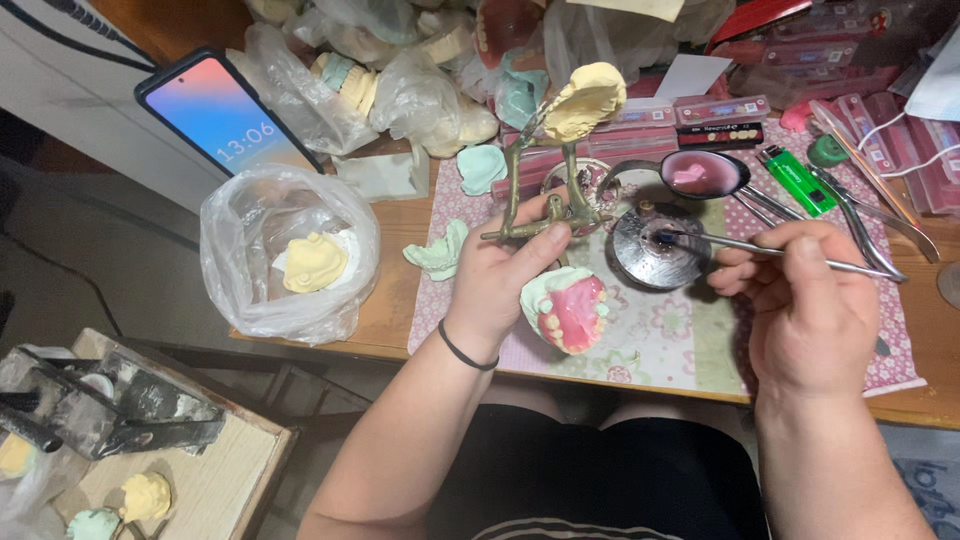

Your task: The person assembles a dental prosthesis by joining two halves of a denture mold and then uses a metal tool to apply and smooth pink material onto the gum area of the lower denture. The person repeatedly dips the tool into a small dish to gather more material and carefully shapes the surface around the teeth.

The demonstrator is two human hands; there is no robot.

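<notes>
Cluttered wooden bench | our left hand grips brass articulator with denture cast | right hand pinches metal instrument over round burner | bagged casts, lighter around

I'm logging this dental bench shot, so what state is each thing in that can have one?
left hand: gripping the brass articulator
articulator: hinged open, yellow cast raised
denture model: pink wax with teeth, facing up
right hand: pinching a metal tool
tool: tip on the round metal lid
phone: screen lit
plastic bag: open, yellow cast inside
</notes>
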